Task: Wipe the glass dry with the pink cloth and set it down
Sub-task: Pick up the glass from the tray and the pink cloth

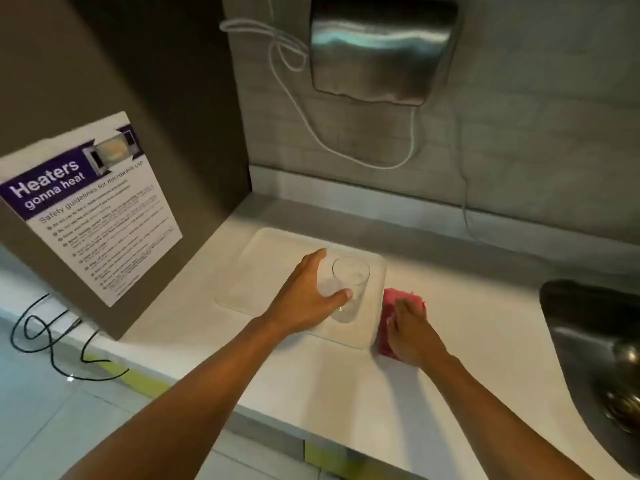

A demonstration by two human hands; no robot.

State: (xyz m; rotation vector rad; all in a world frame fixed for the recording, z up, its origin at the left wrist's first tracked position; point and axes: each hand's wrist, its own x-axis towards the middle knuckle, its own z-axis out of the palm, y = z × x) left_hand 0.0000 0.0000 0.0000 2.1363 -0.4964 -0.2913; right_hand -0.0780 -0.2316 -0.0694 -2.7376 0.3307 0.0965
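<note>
The poster (90, 209) reads "Heaters gonna heat" — then "Safety guidelines for microwave use".

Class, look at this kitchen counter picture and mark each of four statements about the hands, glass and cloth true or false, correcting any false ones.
1. The left hand is wrapped around the glass. True.
2. The glass lies on its side. False: it stands upright on the white tray.
3. The right hand rests on the pink cloth. True.
4. The cloth is inside the sink. False: it lies on the counter beside the tray.
</note>
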